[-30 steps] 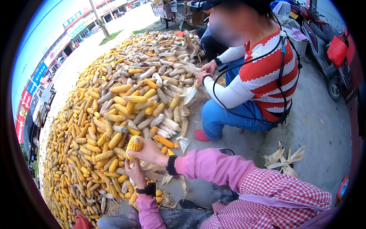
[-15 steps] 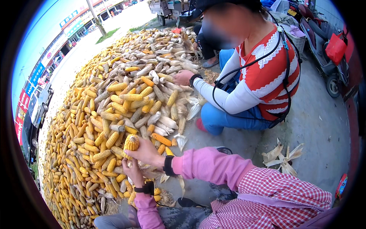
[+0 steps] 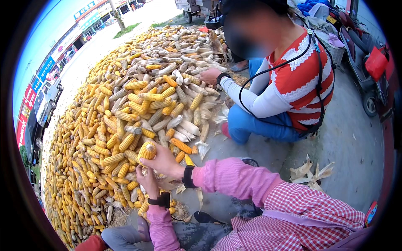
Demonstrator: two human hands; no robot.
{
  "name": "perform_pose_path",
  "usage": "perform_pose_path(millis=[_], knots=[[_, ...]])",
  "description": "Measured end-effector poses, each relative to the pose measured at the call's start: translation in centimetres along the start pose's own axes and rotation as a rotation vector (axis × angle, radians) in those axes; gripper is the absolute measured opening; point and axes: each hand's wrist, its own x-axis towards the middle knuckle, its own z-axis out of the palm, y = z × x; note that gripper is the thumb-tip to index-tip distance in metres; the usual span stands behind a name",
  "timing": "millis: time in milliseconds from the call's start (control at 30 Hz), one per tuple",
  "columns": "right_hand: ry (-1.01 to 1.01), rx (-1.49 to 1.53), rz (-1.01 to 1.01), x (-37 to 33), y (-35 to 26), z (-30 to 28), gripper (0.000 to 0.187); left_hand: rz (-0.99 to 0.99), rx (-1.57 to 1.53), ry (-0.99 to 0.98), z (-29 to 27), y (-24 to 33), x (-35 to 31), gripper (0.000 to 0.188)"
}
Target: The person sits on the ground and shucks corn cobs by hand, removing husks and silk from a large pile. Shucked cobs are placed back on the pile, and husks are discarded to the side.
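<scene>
My right hand (image 3: pixel 165 162) is closed around a yellow corn cob (image 3: pixel 147 150), whose blunt kernel-covered end points up over the pile. Just below it, my left hand (image 3: pixel 147 183) has its fingers curled around a small pale end; whether this belongs to the same cob cannot be told. Pale dry husk (image 3: pixel 168 184) shows beside my wrists. Under and past both hands spreads a large heap of corn cobs (image 3: pixel 113 159), most of them bare yellow, with a band of cobs in pale husks (image 3: pixel 180 125) on its right side.
A co-worker in a red and white striped top (image 3: pixel 299 79) crouches at the right, one hand (image 3: pixel 209 76) on the husked cobs. Loose husks (image 3: pixel 312 173) lie on the concrete floor (image 3: pixel 259 161). A scooter (image 3: pixel 368 71) stands far right; parked vehicles (image 3: pixel 48 98) are beyond the heap at left.
The view has shifted slightly, so the scene sits a little differently. My hands stay together, and the cob in my right hand has tipped more toward me. A red patch appears at the lower left.
</scene>
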Motion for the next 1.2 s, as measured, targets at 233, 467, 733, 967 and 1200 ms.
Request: perform_pose_path(millis=[233,467,733,967,1200], knots=[[-0.036,0.017,0.014,-0.3,0.4,-0.2,0.035,0.016,0.067,0.007,-0.2,-0.2,-0.1,0.031],[-0.092,0.093,0.045,-0.6,0.7,-0.6,0.034,0.055,0.105,-0.009,0.0,0.3,-0.6,0.031],[-0.111,0.047,0.044,-0.3,0.9,-1.1,0.037,-0.026,0.051,-0.006,0.1,0.6,-0.5,0.030],[-0.155,0.191,0.153,-1.2,-0.3,-1.4,0.064,-0.005,-0.110,-0.005,0.3,1.5,-0.7,0.030],[-0.225,0.261,0.150,-1.0,0.7,-0.6,0.074,0.021,-0.032,0.026,-0.5,-1.0,1.8,0.031]])
